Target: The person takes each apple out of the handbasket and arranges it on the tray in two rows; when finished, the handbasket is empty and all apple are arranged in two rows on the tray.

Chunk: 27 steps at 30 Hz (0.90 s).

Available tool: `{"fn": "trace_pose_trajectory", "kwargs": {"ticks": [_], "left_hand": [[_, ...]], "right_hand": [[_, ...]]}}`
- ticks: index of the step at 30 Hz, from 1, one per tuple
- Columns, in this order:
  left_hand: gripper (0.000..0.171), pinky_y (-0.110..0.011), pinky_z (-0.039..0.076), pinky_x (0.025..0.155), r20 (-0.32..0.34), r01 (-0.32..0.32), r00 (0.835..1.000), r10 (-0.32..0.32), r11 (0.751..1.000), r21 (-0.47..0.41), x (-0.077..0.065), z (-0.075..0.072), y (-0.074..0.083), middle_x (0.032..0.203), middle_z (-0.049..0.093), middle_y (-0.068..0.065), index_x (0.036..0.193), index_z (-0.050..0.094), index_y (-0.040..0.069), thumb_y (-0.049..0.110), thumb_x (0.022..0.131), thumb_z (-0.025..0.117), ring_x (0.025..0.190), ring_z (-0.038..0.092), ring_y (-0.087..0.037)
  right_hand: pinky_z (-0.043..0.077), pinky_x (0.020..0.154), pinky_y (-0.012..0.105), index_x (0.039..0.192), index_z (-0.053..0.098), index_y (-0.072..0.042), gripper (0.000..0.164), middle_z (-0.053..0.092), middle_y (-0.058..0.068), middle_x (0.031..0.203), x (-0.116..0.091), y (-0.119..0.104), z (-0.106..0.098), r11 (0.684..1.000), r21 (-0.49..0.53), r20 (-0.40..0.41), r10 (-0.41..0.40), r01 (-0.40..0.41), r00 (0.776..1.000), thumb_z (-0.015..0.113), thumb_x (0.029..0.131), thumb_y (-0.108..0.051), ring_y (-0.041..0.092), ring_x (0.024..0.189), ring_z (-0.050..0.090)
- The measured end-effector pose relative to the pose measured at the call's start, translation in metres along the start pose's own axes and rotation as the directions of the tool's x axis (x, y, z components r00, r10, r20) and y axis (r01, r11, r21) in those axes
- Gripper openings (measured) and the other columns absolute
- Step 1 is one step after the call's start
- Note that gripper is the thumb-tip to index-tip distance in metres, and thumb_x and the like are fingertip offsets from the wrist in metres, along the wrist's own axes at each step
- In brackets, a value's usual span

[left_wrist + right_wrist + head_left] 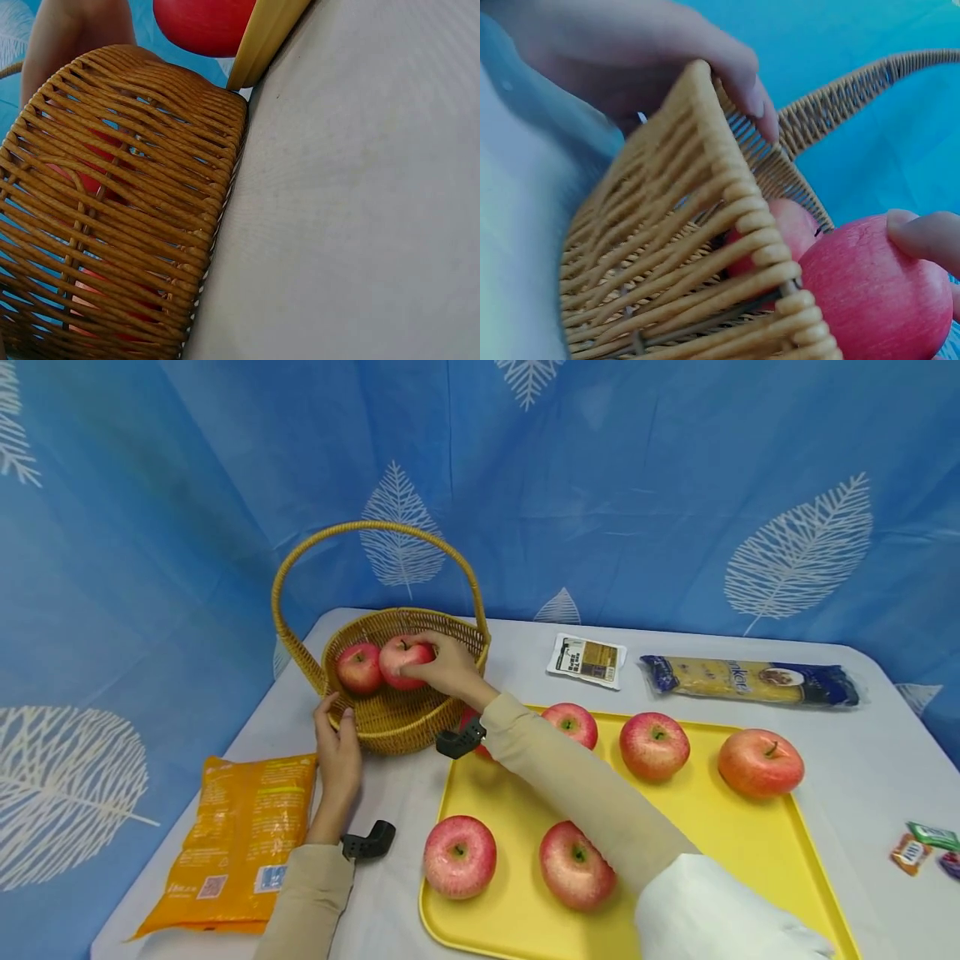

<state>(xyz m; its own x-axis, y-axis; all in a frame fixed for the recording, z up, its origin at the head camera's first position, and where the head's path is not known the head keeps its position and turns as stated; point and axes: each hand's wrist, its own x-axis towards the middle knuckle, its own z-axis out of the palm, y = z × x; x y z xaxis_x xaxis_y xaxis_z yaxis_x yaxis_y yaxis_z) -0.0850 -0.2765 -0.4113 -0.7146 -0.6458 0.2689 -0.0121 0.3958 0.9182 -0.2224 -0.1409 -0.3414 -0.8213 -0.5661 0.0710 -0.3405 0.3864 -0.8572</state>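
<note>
A wicker basket (pixel 405 737) with a tall arched handle stands at the back left of the table. My left hand (pixel 341 760) grips its near left rim, the thumb inside; the right wrist view shows these fingers (pixel 739 67) hooked over the edge. With my right hand (pixel 453 672) I hold a red apple (pixel 396 662) over the basket's inside, thumb and fingers on its sides. Next to it, another apple (pixel 358 670) lies in the basket. In the left wrist view, the woven wall (pixel 120 195) hides most of the red fruit behind it.
A yellow tray (pixel 517 802) bears several apples (pixel 461 857), one partly behind my right wrist. An orange packet (pixel 232 835) lies left of my left forearm. Farther back are a white pouch (pixel 587 660) and a long blue-ended package (pixel 750 681). Small wrapped sweets (pixel 911 853) lie far right.
</note>
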Motion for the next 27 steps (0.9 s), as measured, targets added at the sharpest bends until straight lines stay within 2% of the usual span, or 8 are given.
{"fn": "trace_pose_trajectory", "kwargs": {"ticks": [8, 17, 22, 27], "left_hand": [[0.041, -0.043, 0.016, 0.112, -0.008, 0.016, 1.000, -0.016, 1.000, 0.006, 0.004, 0.000, -0.002, 0.144, 0.031, -0.011, 0.133, 0.033, 0.010, 0.026, 0.096, 0.034, 0.136, 0.022, -0.022], [0.041, -0.043, 0.015, 0.112, 0.007, 0.015, 1.000, -0.015, 1.000, -0.006, 0.006, 0.005, -0.001, 0.144, 0.030, -0.010, 0.133, 0.033, 0.010, 0.027, 0.096, 0.034, 0.137, 0.022, -0.022], [0.040, -0.042, 0.014, 0.113, 0.007, 0.016, 1.000, -0.016, 1.000, 0.003, 0.003, 0.006, -0.003, 0.144, 0.030, -0.009, 0.133, 0.033, 0.013, 0.027, 0.096, 0.035, 0.137, 0.022, -0.021], [0.040, -0.044, 0.014, 0.112, 0.010, 0.023, 1.000, -0.023, 1.000, -0.001, 0.000, 0.005, -0.005, 0.144, 0.029, -0.012, 0.134, 0.032, 0.012, 0.027, 0.096, 0.035, 0.136, 0.022, -0.023]], "right_hand": [[0.046, 0.091, 0.032, 0.118, 0.058, -0.026, 0.048, 0.052, -0.004, 0.128, -0.014, 0.002, -0.006, 0.999, 0.050, -0.008, -0.011, 0.011, 1.000, 0.072, 0.073, -0.032, 0.015, 0.117, 0.049], [0.046, 0.091, 0.028, 0.117, 0.058, -0.020, 0.046, 0.055, -0.004, 0.123, -0.033, 0.002, -0.017, 0.988, 0.114, -0.096, -0.090, 0.101, 0.991, 0.072, 0.074, -0.028, 0.013, 0.111, 0.052], [0.048, 0.087, 0.028, 0.115, 0.059, -0.022, 0.046, 0.054, -0.004, 0.121, -0.047, 0.003, -0.029, 0.982, 0.155, -0.111, -0.087, 0.104, 0.990, 0.074, 0.072, -0.029, 0.013, 0.105, 0.053], [0.047, 0.071, 0.026, 0.114, 0.060, -0.027, 0.046, 0.056, -0.003, 0.109, -0.064, 0.004, -0.042, 0.985, 0.135, -0.114, -0.095, 0.111, 0.989, 0.075, 0.071, -0.031, 0.018, 0.085, 0.053]]}}
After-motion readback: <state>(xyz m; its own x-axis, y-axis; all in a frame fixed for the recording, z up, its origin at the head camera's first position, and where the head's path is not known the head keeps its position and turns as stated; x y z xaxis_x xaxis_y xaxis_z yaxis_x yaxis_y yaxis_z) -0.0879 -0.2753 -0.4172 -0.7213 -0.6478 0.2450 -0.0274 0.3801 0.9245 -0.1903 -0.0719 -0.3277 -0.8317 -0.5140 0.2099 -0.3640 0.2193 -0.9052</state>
